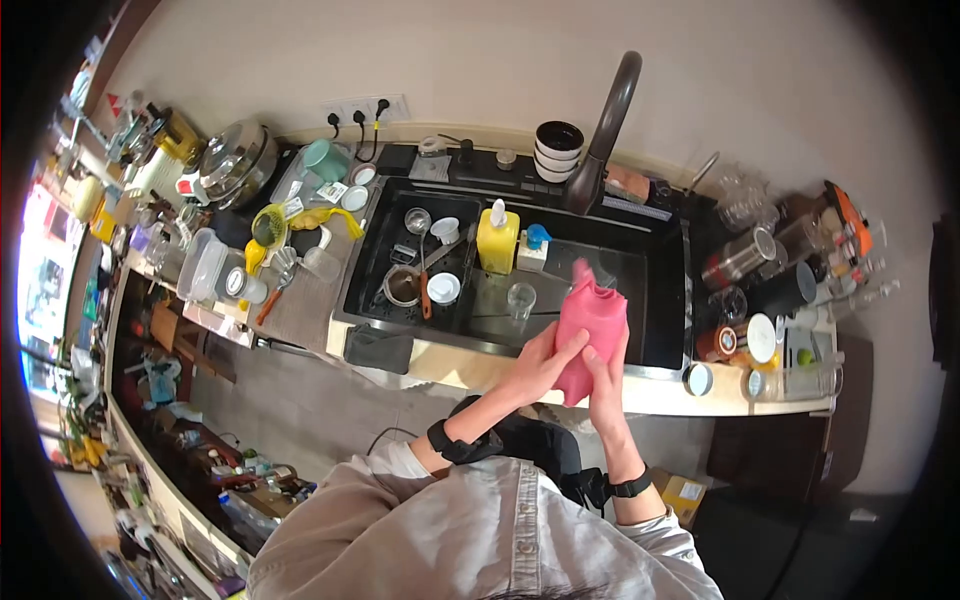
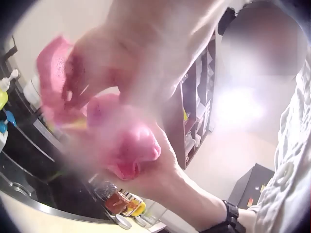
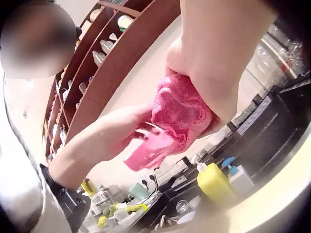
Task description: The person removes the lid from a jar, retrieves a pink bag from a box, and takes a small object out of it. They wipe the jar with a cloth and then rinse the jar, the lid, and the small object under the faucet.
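Observation:
A pink cloth (image 1: 593,325) is bunched into a thick, rounded bundle above the front right part of the sink (image 1: 655,300). My left hand (image 1: 540,368) grips its left side, and my right hand (image 1: 606,385) holds its right side, thumbs toward me. In the left wrist view the bundle (image 2: 121,141) is blurred, with a loose flap at the upper left. The right wrist view shows folds of the cloth (image 3: 182,109) between both hands and a loose end hanging below. I cannot tell whether anything is wrapped inside.
In the sink stand a yellow pump bottle (image 1: 497,245), a white bottle with a blue top (image 1: 533,248) and a clear glass (image 1: 521,300). A drying tray on the left holds a ladle (image 1: 418,222) and cups. The dark faucet (image 1: 608,120) rises behind. Jars and bottles crowd the right counter.

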Demonstrator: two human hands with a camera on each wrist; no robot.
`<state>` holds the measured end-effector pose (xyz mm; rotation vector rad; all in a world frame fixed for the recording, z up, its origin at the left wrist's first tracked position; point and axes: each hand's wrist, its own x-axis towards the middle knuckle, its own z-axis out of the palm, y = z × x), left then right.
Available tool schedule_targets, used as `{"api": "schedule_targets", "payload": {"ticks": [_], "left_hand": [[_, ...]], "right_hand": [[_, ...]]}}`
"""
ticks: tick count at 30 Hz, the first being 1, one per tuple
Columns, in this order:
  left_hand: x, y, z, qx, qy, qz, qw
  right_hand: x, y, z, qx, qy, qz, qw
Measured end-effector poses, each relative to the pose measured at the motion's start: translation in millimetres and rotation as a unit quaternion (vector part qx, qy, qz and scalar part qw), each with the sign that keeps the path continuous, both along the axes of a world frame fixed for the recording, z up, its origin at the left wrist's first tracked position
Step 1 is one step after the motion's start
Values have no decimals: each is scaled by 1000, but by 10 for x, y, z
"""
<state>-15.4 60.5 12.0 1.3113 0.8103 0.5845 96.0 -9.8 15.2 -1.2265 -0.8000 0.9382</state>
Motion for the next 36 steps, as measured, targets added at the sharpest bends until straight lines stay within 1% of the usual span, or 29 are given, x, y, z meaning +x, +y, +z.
{"api": "schedule_targets", "payload": {"ticks": [1, 3, 5, 8, 11, 14, 17, 18, 20, 23, 25, 26, 27, 28, 29, 32, 33, 34, 35, 36], "left_hand": [[66, 5, -79, -115, -86, 19, 989], [51, 3, -136, -145, -139, 13, 979], [8, 36, -136, -189, -186, 19, 964], [-79, 91, -169, -146, -190, 44, 970], [-153, 155, -210, -169, -185, 51, 967], [-178, 178, -232, -255, -198, 83, 943], [-262, 271, -231, -316, -257, 40, 912], [-292, 290, -262, -336, -252, 35, 907], [-345, 344, -347, -374, -244, 24, 895], [-354, 436, -299, -376, -252, 42, 891], [-380, 503, -250, -332, -222, 33, 916], [-394, 527, -241, -308, -207, 29, 928], [-401, 539, -262, -293, -210, 31, 932], [-399, 545, -303, -278, -213, 34, 936], [-399, 549, -337, -263, -217, 38, 939], [-427, 544, -394, -311, -271, 39, 910], [-445, 565, -368, -312, -287, 26, 905], [-471, 584, -318, -312, -302, 13, 901], [-499, 584, -295, -314, -317, 1, 895], [-519, 585, -308, -344, -310, -3, 886]], "right_hand": [[15, 53, 17, 6, -43, 7, 999], [60, 79, 12, -2, -146, 18, 989], [139, 121, 2, -15, -269, 27, 963], [180, 237, -19, 7, -336, 41, 941], [204, 362, -50, 16, -268, 83, 960], [243, 510, -34, 47, -217, 119, 968], [345, 665, -8, 54, -190, 121, 973], [405, 727, -37, 64, -192, 120, 972], [478, 770, -61, -15, -179, 129, 975], [601, 821, -195, -104, -160, 147, 971], [698, 827, -172, -174, -142, 162, 961], [694, 805, -152, -202, -22, 180, 962], [641, 778, -33, -227, 97, 196, 949], [606, 751, 27, -249, 215, 209, 921], [676, 713, -235, -237, 193, 236, 922], [235, 745, 36, -123, 80, 310, 939], [121, 774, 108, -83, 37, 284, 954], [93, 792, 143, -76, -98, 268, 955], [66, 793, 164, -67, -230, 247, 939], [36, 794, 169, -57, -358, 222, 905]]}}
